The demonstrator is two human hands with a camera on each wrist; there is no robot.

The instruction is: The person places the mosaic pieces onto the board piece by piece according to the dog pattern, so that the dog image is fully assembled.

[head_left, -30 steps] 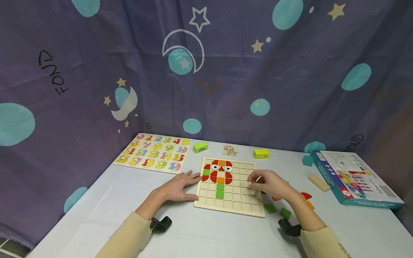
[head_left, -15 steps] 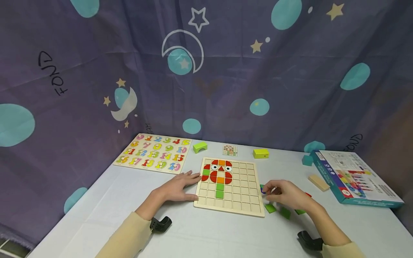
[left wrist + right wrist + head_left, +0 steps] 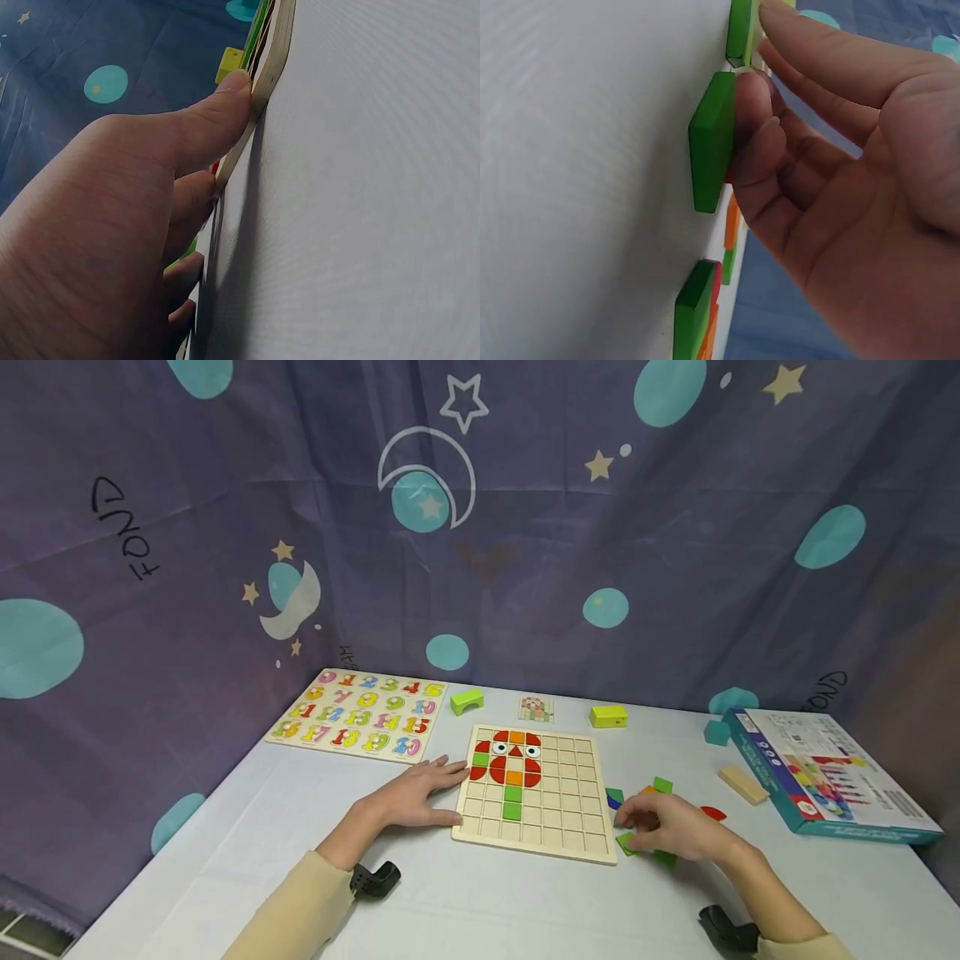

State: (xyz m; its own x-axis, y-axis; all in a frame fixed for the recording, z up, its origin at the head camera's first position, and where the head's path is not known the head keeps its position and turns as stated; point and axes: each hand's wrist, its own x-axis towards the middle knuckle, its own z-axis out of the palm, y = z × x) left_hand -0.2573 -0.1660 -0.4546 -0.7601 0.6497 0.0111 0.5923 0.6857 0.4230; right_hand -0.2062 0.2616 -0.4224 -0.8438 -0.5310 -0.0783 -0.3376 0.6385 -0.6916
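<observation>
wooden and pale, the grid board (image 3: 534, 797) lies between the two hands on the white table (image 3: 480, 902). nearest the viewer, cream sleeves (image 3: 288, 910) run up to both wrists, each with a black wrist mount (image 3: 373, 880) beside it.

the left hand (image 3: 416, 795) lies flat on the table with fingers straight and relaxed, pressing against the board's left edge; the left wrist view shows the thumb (image 3: 217, 112) and fingertips touching the board's rim (image 3: 266, 67), holding nothing.

the right hand (image 3: 663, 828) sits just off the board's right front corner, fingers bent down onto a green square tile (image 3: 711, 142) that lies on the table. the right wrist view shows fingertips (image 3: 751, 105) resting on that tile's upper face while the thumb reaches to a second green tile (image 3: 741, 30) just beyond; whether the tile is actually pinched cannot be told. around this hand lie more loose pieces: green tiles (image 3: 663, 785), an orange piece and a red half-round (image 3: 713, 813), with a blue bit at the fingertips.

on the board, just past the left fingers, an owl-like figure (image 3: 507, 758) of red, orange and green tiles fills the left columns.

further out from the right hand lie a plain wooden block (image 3: 742, 783) and a teal box (image 3: 821, 772). beyond the board sit a green arch block (image 3: 466, 701), a small pattern card (image 3: 536, 708) and a yellow block (image 3: 608, 717). past the left hand lies a number puzzle (image 3: 358, 716). a purple cloth (image 3: 480, 527) with moons and stars hangs behind.
</observation>
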